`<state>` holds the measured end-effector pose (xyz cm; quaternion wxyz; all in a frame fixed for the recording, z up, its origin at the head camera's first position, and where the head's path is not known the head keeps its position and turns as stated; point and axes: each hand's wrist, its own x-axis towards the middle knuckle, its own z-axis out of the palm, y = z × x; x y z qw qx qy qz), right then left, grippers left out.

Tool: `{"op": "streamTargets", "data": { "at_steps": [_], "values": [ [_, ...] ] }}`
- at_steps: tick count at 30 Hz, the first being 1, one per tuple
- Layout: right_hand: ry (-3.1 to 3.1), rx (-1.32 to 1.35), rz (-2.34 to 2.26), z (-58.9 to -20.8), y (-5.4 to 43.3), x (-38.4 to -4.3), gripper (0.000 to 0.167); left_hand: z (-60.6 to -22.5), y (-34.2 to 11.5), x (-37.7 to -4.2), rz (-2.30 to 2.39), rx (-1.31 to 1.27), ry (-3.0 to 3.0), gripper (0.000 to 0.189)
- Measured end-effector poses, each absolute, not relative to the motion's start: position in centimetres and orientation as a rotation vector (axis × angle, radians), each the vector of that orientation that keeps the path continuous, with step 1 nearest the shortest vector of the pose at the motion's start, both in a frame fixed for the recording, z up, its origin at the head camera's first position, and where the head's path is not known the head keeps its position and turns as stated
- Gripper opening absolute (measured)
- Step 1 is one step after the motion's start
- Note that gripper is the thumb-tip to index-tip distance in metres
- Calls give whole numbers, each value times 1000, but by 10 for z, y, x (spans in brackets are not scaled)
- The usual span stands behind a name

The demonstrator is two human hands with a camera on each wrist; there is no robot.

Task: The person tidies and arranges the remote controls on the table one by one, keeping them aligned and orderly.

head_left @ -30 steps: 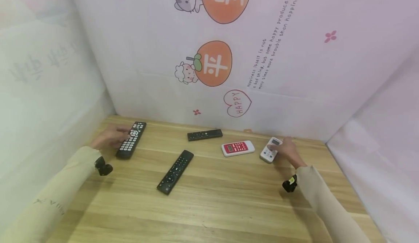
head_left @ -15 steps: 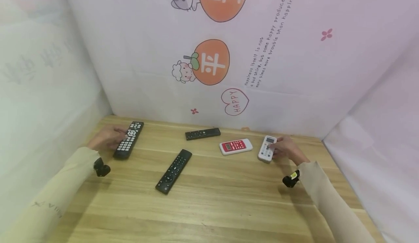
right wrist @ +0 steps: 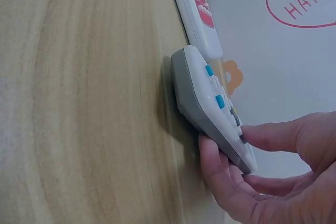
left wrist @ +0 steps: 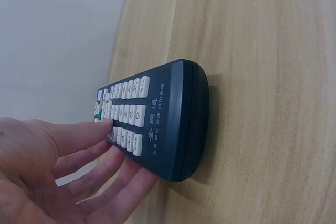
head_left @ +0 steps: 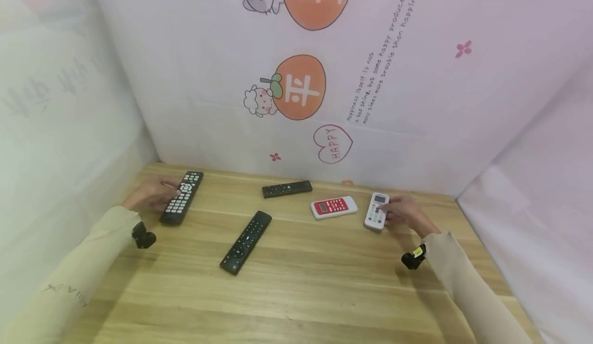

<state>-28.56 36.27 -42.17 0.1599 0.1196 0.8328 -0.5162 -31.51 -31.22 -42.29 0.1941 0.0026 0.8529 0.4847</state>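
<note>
My left hand (head_left: pixel 153 193) grips a long black remote control (head_left: pixel 181 199) with white buttons at the table's left side. In the left wrist view its thumb lies on the buttons, while the other fingers run along the side and partly under the remote. On the right, my right hand (head_left: pixel 404 213) pinches a small white remote control (head_left: pixel 376 212) with a grey screen. The right wrist view has the thumb on its face and fingertips against its lower side; that remote is tilted. Whether either remote touches the table is hard to tell.
Between the hands lie a red-and-white remote (head_left: pixel 333 207), a short black remote (head_left: pixel 287 189) near the back wall, and a longer black remote (head_left: pixel 246 242) set diagonally. A printed white cloth (head_left: pixel 208 76) rises behind the wooden table (head_left: pixel 296 303), with more cloth on both sides.
The right hand has turned the white remote from slanting to nearly straight, and its thumb has shifted toward the remote's right edge. The left hand and its remote have hardly moved.
</note>
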Motion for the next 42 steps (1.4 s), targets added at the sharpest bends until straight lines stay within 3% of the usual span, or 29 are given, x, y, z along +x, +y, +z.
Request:
{"op": "streamTargets", "data": {
  "at_steps": [19,42],
  "values": [
    [2474,218,-1446,-423,361,-267,69,-418,-307,-317,1278,-37,2433,62],
    [2493,112,-1466,-399,314,-242,70,-413,-302,-306,1280,-33,2448,60]
  ]
}}
